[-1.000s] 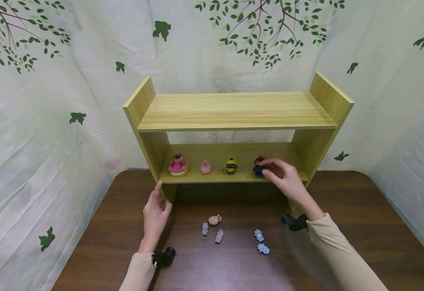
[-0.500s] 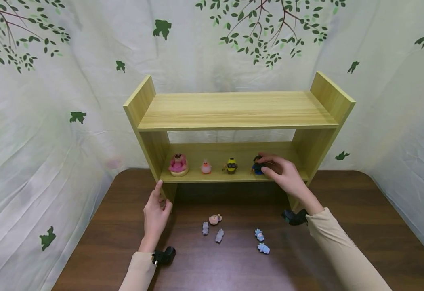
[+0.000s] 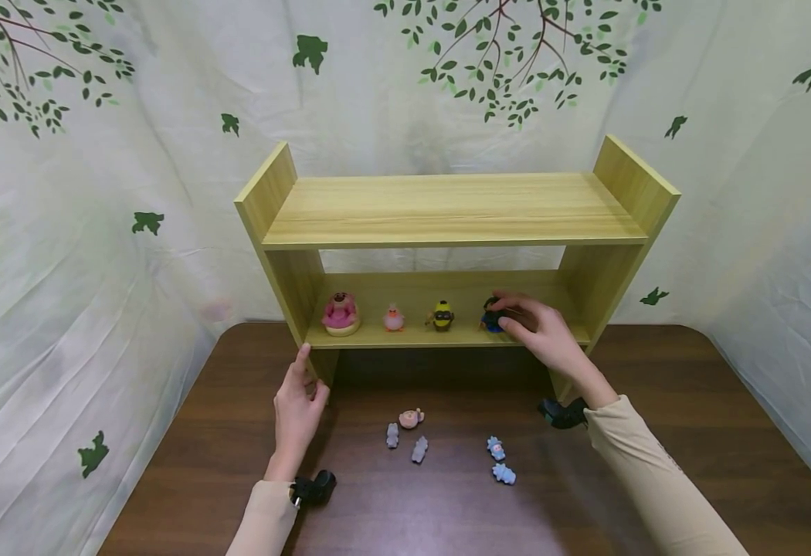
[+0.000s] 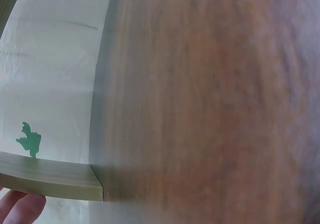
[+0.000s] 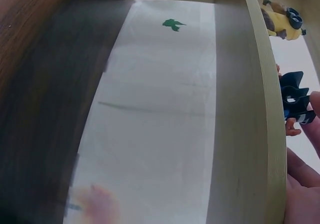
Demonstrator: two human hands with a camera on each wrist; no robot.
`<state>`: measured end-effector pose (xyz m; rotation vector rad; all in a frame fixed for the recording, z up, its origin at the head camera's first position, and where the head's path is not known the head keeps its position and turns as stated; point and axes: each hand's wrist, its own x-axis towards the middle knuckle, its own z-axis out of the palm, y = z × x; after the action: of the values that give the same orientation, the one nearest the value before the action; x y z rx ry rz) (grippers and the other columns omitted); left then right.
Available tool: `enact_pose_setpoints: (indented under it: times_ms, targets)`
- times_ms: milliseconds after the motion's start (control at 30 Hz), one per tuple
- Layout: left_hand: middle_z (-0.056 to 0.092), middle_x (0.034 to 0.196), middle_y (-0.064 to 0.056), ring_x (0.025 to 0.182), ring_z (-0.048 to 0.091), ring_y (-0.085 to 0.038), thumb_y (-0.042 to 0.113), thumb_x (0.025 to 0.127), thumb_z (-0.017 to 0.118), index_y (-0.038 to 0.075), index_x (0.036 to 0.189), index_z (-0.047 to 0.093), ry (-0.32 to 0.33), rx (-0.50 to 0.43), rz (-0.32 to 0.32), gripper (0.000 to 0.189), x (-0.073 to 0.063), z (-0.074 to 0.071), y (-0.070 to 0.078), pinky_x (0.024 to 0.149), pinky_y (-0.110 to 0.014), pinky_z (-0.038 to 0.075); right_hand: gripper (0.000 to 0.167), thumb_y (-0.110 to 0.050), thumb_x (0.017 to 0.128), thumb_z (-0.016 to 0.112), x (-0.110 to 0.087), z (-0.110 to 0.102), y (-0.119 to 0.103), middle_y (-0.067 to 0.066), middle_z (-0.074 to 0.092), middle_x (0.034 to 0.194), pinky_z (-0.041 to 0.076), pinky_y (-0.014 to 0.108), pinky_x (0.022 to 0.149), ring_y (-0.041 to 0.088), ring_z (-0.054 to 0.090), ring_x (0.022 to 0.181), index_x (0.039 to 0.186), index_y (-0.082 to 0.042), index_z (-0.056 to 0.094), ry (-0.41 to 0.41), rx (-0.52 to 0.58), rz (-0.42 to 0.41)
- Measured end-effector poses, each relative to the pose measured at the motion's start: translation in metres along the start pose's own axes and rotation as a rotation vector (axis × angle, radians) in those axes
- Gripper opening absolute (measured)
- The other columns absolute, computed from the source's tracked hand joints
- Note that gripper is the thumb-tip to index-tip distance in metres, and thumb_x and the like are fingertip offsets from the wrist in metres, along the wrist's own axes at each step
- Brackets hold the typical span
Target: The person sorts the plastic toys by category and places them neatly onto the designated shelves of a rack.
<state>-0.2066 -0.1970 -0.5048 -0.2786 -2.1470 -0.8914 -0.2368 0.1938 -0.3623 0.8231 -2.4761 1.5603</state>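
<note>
On the middle board of the wooden shelf (image 3: 454, 208), a small dark-haired figurine in blue and black (image 3: 490, 323) stands near the right end. My right hand (image 3: 548, 333) holds it between thumb and fingers from the right; its dark part (image 5: 294, 96) shows in the right wrist view, where only part of the hand is visible. My left hand (image 3: 297, 409) grips the shelf's left side panel low at the front, index finger stretched up and thumb lower. Left of the held figurine stand a yellow figurine (image 3: 442, 316), a pink bird-like figurine (image 3: 393, 319) and a pink bear (image 3: 341, 313).
A peach-coloured figurine (image 3: 411, 418) and grey figurines (image 3: 420, 449) lie on the brown table (image 3: 447, 517) before the shelf. Two light-blue figurines (image 3: 503, 474) lie further right. A pale cloth with printed leaves (image 3: 134, 170) hangs behind.
My right hand's fingers have shifted very slightly around the dark figurine, which stays in its place on the middle board. The left hand keeps its place on the panel.
</note>
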Motion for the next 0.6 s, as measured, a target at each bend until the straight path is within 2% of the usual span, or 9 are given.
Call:
enact_pose_setpoints:
  times_ms: [67, 400, 600]
  targets:
    - [0.055, 0.093, -0.014, 0.069, 0.059, -0.022, -0.017, 0.075, 0.061, 0.022, 0.147, 0.033, -0.003, 0.004, -0.004, 0.087, -0.0002, -0.0002, 0.0002, 0.054, -0.039, 0.05, 0.024, -0.012, 0.097, 0.056, 0.0012, -0.0003, 0.0102, 0.015, 0.044, 0.142, 0.041, 0.04, 0.097, 0.028, 0.047, 0.126, 0.118, -0.001, 0.06, -0.003, 0.0, -0.004]
    - [0.055, 0.092, -0.013, 0.069, 0.059, -0.022, -0.018, 0.074, 0.06, 0.022, 0.147, 0.034, 0.012, 0.003, 0.005, 0.087, -0.0003, 0.0002, 0.0, 0.052, -0.036, 0.048, 0.025, -0.01, 0.096, 0.056, 0.001, -0.0006, 0.0118, 0.016, 0.043, 0.143, 0.041, 0.033, 0.098, 0.029, 0.046, 0.127, 0.12, -0.001, 0.059, -0.013, 0.015, -0.008]
    - [0.055, 0.091, -0.013, 0.068, 0.058, -0.022, -0.017, 0.075, 0.06, 0.022, 0.147, 0.034, 0.01, 0.002, 0.004, 0.086, 0.0002, -0.0002, 0.0001, 0.052, -0.034, 0.047, 0.026, -0.009, 0.096, 0.055, 0.0004, -0.0009, 0.0125, 0.016, 0.042, 0.143, 0.04, 0.036, 0.098, 0.029, 0.046, 0.127, 0.12, -0.001, 0.058, -0.013, 0.025, -0.011]
